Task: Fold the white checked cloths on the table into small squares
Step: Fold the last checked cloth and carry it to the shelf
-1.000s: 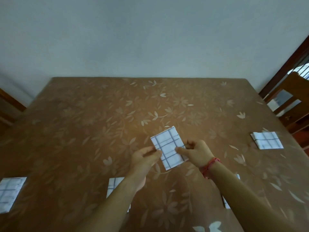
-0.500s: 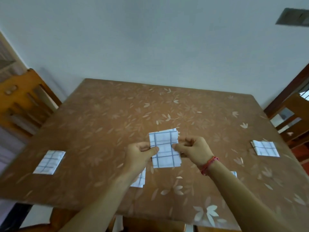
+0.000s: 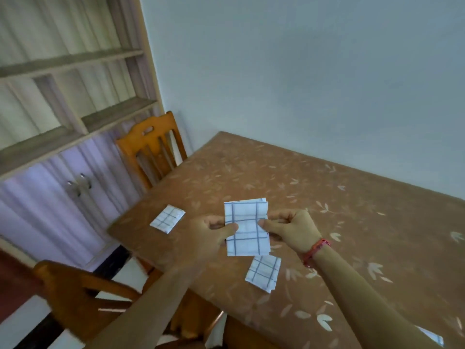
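Item: folded checked cloth [image 3: 247, 229], pinched above the table [image 3: 352, 235] by our left hand [image 3: 214, 231] and right hand [image 3: 289, 229]. Risk, we judge: layers slipping, folds springing open.

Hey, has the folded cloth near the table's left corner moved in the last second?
No. The folded cloth lies by the same near-left corner of the table as before; only the camera has swung left.

We are seeing a brown desk [image 3: 339, 197] printed with pale leaves. The first folded cloth [image 3: 167, 219], white with a dark check, is lying flat near the desk's left corner. The second folded cloth [image 3: 264, 273] is lying flat by the desk's near edge.
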A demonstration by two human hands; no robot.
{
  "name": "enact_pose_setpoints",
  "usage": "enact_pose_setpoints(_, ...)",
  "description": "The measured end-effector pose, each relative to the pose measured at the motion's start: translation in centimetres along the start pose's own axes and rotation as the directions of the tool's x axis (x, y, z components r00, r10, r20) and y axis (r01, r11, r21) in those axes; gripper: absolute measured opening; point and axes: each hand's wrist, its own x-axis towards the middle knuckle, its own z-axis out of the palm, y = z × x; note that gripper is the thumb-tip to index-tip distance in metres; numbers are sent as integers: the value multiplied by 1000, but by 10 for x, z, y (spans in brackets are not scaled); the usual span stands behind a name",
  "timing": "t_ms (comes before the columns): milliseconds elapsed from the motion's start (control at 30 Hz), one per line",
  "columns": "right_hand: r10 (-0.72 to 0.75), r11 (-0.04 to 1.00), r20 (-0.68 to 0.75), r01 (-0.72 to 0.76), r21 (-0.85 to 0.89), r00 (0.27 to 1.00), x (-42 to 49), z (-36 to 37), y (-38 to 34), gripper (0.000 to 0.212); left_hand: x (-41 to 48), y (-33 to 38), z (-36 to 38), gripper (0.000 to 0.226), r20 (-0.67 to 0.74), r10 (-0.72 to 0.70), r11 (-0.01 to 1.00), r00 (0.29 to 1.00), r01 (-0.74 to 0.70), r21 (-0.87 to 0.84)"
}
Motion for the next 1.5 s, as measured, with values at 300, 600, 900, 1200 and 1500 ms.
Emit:
enact_pose_setpoints(300,-73,997,354,67,30,932,7,124,-30,2,-64,-16,-112,11,-352,-82,993,933,45,-113)
enact_pose_setpoints(600,-16,999,631,-11,38,775,-29,255,-44,14,-158,-33,-201,8,-620,-130,988,774,46,-150)
enact_pose_setpoints(900,-29,998,681,-16,60,731,-58,342,-65,8,-194,-60,-266,15,-629,-209,950,749,3,-313)
enact_pose_setpoints(1200,-34,996,630,-27,86,776,-79,445,-91,10,-207,-74,-371,13,-603,-214,922,769,-44,-384)
enact_pose_setpoints(1500,-72,995,592,19,97,803,-68,528,-108,18,-193,-90,-446,10,-641,-233,898,732,-91,-431)
